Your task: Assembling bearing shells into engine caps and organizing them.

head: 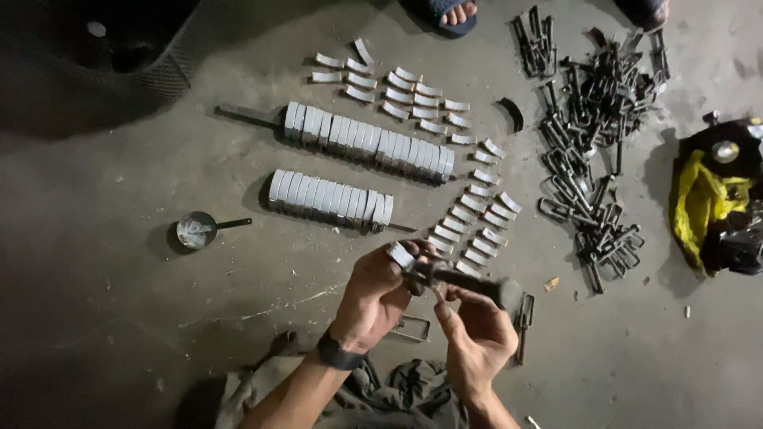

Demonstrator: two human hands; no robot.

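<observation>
- Small round pan [196, 229]: lies on the concrete floor [119, 318] at far left, its dark handle pointing right, well apart from both hands.
- Two rows of pale metal pieces [367, 144]: packed on edge side by side, upper row longer than the lower; both lie above the hands.
- Left hand [375, 295]: raised over the floor, a dark band at the wrist. The fingers are curled shut around a small pale metal piece [400, 254], which sticks out above the thumb and forefinger, at the upper edge of the grip.
- Dark tool [469, 281]: a bar-like handle running from the left hand's fingertips out to the right; its working end meets the held piece, though the contact point is hidden by the fingers.
- Right hand [475, 338]: just beside the left, thumb and fingers closed on the dark tool from below.
- Loose pale pieces [477, 214]: laid singly in slanting lines just above the right hand.
- Heap of dark metal links [592, 151]: piled further right.
- Yellow-and-black bag [711, 202]: at the right edge.
</observation>
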